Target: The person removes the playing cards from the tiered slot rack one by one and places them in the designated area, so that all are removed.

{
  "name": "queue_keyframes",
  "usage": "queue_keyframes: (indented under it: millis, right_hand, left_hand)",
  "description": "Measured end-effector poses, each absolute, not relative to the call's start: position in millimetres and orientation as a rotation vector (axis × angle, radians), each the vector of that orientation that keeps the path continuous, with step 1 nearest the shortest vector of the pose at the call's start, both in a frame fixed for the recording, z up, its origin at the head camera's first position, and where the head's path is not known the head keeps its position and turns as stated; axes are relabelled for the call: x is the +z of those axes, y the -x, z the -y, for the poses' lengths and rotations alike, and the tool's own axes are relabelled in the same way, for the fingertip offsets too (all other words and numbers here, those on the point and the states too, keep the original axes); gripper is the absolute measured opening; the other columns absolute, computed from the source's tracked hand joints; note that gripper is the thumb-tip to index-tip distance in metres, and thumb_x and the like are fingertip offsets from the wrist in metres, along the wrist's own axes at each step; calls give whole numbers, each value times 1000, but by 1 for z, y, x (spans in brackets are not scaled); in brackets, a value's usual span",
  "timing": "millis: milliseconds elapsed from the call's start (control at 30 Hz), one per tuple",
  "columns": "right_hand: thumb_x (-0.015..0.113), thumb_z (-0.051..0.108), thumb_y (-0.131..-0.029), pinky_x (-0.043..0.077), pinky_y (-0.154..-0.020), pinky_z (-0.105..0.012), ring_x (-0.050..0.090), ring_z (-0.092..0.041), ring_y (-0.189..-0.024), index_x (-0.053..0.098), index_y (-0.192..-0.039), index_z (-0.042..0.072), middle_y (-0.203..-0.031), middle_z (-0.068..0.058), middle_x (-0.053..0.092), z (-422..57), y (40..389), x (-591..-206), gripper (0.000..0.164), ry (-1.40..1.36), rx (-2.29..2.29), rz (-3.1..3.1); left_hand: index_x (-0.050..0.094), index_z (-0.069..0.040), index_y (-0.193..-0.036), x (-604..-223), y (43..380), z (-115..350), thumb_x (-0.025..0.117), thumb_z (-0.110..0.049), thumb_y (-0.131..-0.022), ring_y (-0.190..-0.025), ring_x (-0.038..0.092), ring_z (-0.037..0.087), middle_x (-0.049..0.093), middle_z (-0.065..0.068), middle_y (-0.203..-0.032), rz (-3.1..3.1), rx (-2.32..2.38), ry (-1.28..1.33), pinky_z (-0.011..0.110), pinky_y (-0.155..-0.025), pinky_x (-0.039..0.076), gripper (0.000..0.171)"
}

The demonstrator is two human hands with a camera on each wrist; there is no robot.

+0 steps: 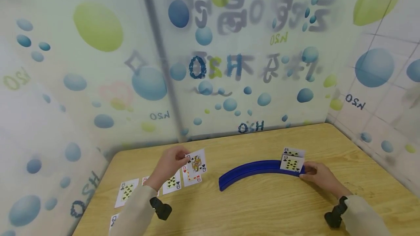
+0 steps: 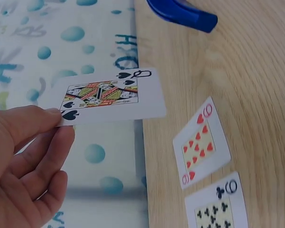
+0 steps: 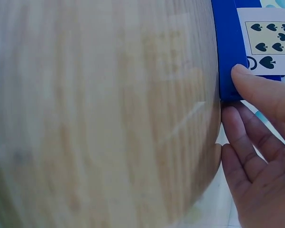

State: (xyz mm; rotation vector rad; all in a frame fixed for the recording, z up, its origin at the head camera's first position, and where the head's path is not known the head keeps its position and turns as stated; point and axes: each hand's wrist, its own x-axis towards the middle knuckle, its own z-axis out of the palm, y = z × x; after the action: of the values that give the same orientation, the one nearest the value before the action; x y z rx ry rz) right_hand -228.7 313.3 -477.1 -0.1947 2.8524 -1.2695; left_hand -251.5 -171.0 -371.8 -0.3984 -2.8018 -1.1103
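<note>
My left hand (image 1: 168, 167) pinches a queen of spades playing card (image 2: 104, 97) by one corner, thumb on its face. In the head view the card is above a nine of hearts (image 1: 194, 182) and overlaps it. Right of it, a curved blue card holder (image 1: 252, 167) rests on the table. A nine of spades (image 1: 292, 164) stands at the holder's right end, with an eight card (image 1: 294, 151) rising behind it. My right hand (image 1: 321, 177) grips that end, its thumb (image 3: 256, 85) on the front and its fingers round the tip.
On the wooden table (image 1: 262, 207), a nine of clubs (image 1: 171, 184) and an eight of clubs (image 1: 127, 193) lie face up. The left forearm partly covers a red card between them. Another queen (image 1: 113, 220) shows at lower left. A patterned curtain (image 1: 249, 46) hangs behind the table.
</note>
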Motion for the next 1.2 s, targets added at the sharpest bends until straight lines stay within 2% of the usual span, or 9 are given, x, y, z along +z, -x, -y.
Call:
queue_keyframes:
  millis: [333, 567, 767, 967, 1200]
  right_hand:
    - [70, 13, -81, 49, -70, -34, 60, -27, -88, 53, -114, -15, -99, -19, 62, -313, 228, -478, 47, 202, -1261, -2866]
    - [69, 15, -81, 49, -70, -35, 59, -28, -89, 52, -115, -15, -100, -20, 61, -313, 228, -476, 48, 181, -1249, -2863]
    - [70, 15, -81, 49, -71, -35, 59, -28, -89, 52, -115, -15, -100, -20, 61, -313, 228, -476, 49, 174, -1248, -2861]
    - [70, 15, -81, 49, -70, -34, 59, -28, -89, 52, -115, -15, -100, -20, 61, -312, 228, -477, 49, 188, -1263, -2862]
    - [70, 16, -81, 49, -70, -33, 60, -28, -89, 52, -115, -15, -101, -20, 61, -312, 227, -476, 49, 188, -1243, -2880]
  left_hand:
    - [66, -9, -94, -366, 239, 210, 67, -8, -82, -77, 59, 13, 61, -1, -85, 2869, -1050, 469, 35, -70, 49, 12]
    - [66, -13, -91, -366, 229, 237, 67, -12, -83, -75, 57, 10, 61, -4, -83, 2953, -978, 448, 35, -70, 48, 8]
    - [65, -6, -93, -370, 222, 255, 67, -10, -83, -69, 57, 13, 62, -1, -79, 2968, -1082, 531, 31, -62, 47, 11]
    - [63, -1, -95, -379, 216, 274, 66, -8, -83, -65, 59, 14, 62, 1, -73, 2987, -1166, 604, 28, -58, 47, 14]
    - [60, 5, -96, -390, 208, 299, 65, -7, -82, -65, 60, 20, 63, 6, -74, 3044, -1278, 579, 32, -58, 49, 18]
